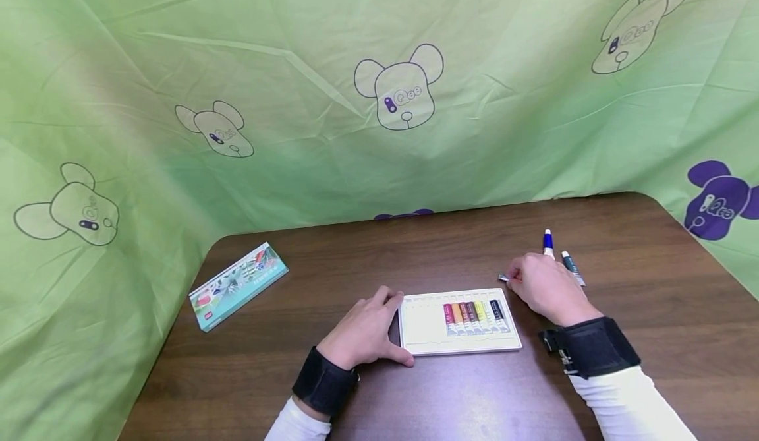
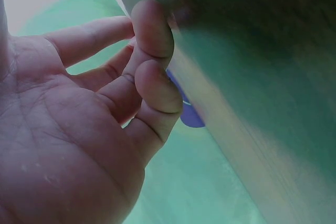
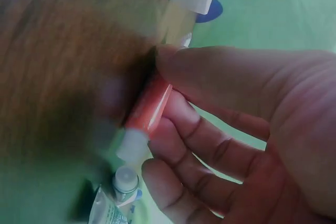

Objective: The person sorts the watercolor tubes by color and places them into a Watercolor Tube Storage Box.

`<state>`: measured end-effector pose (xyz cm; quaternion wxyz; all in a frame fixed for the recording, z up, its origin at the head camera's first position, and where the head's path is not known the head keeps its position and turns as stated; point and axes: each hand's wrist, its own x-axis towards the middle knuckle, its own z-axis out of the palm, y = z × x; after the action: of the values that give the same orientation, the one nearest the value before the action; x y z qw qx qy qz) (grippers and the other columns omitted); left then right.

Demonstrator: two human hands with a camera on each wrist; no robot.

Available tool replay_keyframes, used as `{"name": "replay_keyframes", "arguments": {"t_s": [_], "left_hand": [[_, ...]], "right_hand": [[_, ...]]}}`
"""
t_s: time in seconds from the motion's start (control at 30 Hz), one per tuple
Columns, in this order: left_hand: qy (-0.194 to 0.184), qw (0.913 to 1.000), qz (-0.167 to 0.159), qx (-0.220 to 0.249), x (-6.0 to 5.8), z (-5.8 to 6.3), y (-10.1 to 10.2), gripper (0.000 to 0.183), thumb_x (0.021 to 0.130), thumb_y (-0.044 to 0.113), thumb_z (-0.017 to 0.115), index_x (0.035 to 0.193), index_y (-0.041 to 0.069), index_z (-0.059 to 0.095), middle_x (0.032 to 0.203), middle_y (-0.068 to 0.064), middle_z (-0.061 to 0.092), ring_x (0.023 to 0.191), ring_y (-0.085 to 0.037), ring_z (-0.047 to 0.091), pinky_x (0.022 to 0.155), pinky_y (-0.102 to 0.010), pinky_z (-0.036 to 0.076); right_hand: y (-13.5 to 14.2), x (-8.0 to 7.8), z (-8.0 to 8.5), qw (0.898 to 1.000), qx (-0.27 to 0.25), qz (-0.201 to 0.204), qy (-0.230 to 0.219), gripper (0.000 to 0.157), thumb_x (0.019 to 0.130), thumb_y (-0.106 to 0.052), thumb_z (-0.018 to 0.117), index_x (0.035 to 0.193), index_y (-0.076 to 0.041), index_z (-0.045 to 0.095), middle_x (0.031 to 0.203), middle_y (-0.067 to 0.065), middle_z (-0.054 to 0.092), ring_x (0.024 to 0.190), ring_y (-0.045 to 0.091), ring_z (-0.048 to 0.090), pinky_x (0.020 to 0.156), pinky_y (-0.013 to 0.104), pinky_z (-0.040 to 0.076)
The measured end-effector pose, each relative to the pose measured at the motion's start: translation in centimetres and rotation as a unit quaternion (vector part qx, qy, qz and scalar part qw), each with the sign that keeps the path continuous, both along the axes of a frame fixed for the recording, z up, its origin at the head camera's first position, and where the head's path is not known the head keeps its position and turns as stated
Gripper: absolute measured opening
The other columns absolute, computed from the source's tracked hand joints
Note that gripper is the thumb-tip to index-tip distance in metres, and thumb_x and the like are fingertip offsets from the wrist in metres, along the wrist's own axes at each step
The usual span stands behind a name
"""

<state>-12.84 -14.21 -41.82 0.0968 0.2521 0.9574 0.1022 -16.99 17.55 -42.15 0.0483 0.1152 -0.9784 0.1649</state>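
Note:
A white tray [image 1: 423, 325] lies on the table with several coloured paint tubes [image 1: 468, 317] lined up in its right half. My left hand [image 1: 367, 329] holds the tray by its left end, thumb at the near corner and fingers at the far one. Just right of the tray, my right hand [image 1: 548, 287] pinches an orange-red paint tube [image 3: 149, 103] between thumb and fingers. The white cap of this tube points away from the thumb in the right wrist view, while in the head view only its silvery end peeks out from the fingers.
Beyond the right hand lie a blue paint tube [image 1: 548, 242] and a dark green paint tube [image 1: 572, 268]. A light-blue printed box [image 1: 237, 288] rests at the table's far left. Green cloth [image 1: 296, 98] hangs behind the brown table [image 1: 367, 256].

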Motion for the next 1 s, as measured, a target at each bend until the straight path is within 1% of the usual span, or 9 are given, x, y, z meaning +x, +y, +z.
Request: {"name": "replay_keyframes", "arguments": {"t_s": [0.1,0.23,0.4,0.43,0.53,0.63,0.77,0.9,1.0], "left_hand": [[0.0,1.0,0.001,-0.002,0.0,0.0,0.0,0.107,0.06,0.065,0.075,0.144,0.007,0.044,0.136,-0.006,0.046,0.111,-0.023,0.053,0.097,-0.038,0.042],[-0.003,1.0,0.002,-0.001,0.0,0.0,0.0,0.107,0.06,0.065,0.075,0.144,0.007,0.044,0.136,-0.006,0.046,0.111,-0.023,0.053,0.097,-0.038,0.042],[-0.002,1.0,0.001,0.003,0.0,-0.1,0.0,0.107,0.059,0.064,0.076,0.144,0.007,0.044,0.135,-0.006,0.046,0.111,-0.022,0.053,0.096,-0.038,0.042],[-0.001,1.0,0.001,0.002,0.0,-0.1,0.0,0.107,0.059,0.064,0.076,0.144,0.007,0.044,0.135,-0.006,0.046,0.111,-0.022,0.053,0.097,-0.038,0.042],[0.003,1.0,-0.001,0.004,0.0,-0.1,0.0,0.106,0.059,0.064,0.076,0.143,0.007,0.045,0.135,-0.006,0.047,0.111,-0.022,0.053,0.096,-0.038,0.042],[0.003,1.0,-0.002,0.004,0.0,-0.2,0.0,0.106,0.059,0.064,0.076,0.143,0.007,0.045,0.135,-0.006,0.046,0.111,-0.022,0.053,0.097,-0.038,0.042],[-0.004,1.0,0.003,0.003,0.0,-0.2,0.0,0.106,0.06,0.064,0.076,0.144,0.007,0.044,0.136,-0.005,0.046,0.112,-0.022,0.052,0.097,-0.038,0.042],[-0.008,0.9999,0.006,0.004,0.0,-0.1,0.0,0.106,0.06,0.064,0.076,0.144,0.008,0.044,0.136,-0.005,0.046,0.111,-0.023,0.053,0.097,-0.038,0.042],[-0.009,0.9999,0.007,0.004,0.0,-0.1,0.0,0.106,0.06,0.064,0.076,0.144,0.008,0.044,0.136,-0.005,0.046,0.111,-0.023,0.053,0.096,-0.038,0.043]], "right_hand": [[0.0,0.1,0.1,1.0,-0.011,-0.01,-0.006,0.009,0.08,-0.018,0.068,0.087,-0.012,0.071,0.074,-0.001,0.066,0.069,0.019,0.062,0.062,0.045,0.048],[0.2,0.1,0.2,0.999,-0.027,-0.019,-0.005,0.015,0.082,-0.016,0.066,0.095,-0.009,0.067,0.074,-0.001,0.064,0.066,0.016,0.06,0.059,0.043,0.047],[0.6,0.2,0.4,1.0,-0.028,0.002,-0.006,0.012,0.083,-0.012,0.061,0.092,-0.013,0.07,0.075,-0.002,0.065,0.064,0.012,0.056,0.059,0.04,0.047],[0.7,0.3,0.5,1.0,-0.025,0.006,-0.011,0.012,0.084,-0.012,0.059,0.088,-0.014,0.07,0.073,-0.003,0.064,0.063,0.012,0.054,0.059,0.039,0.046],[1.0,0.4,0.7,1.0,-0.014,0.014,-0.019,0.017,0.084,-0.01,0.056,0.084,-0.016,0.072,0.073,-0.003,0.065,0.062,0.013,0.052,0.059,0.039,0.046],[1.2,0.5,0.9,1.0,-0.002,0.013,-0.028,0.016,0.083,-0.01,0.058,0.081,-0.017,0.072,0.074,0.001,0.067,0.062,0.017,0.054,0.061,0.043,0.046],[1.5,0.6,1.1,0.999,0.009,-0.008,-0.049,0.009,0.082,-0.017,0.064,0.081,-0.019,0.073,0.076,0.005,0.068,0.064,0.024,0.056,0.06,0.05,0.046],[1.6,0.5,1.3,0.996,0.012,-0.033,-0.077,0.009,0.082,-0.027,0.067,0.08,-0.022,0.074,0.073,0.006,0.064,0.064,0.027,0.052,0.055,0.05,0.043],[1.7,0.5,1.2,0.998,0.013,-0.022,-0.06,0.009,0.081,-0.026,0.068,0.083,-0.02,0.074,0.077,0.006,0.066,0.069,0.028,0.056,0.059,0.05,0.045]]}}
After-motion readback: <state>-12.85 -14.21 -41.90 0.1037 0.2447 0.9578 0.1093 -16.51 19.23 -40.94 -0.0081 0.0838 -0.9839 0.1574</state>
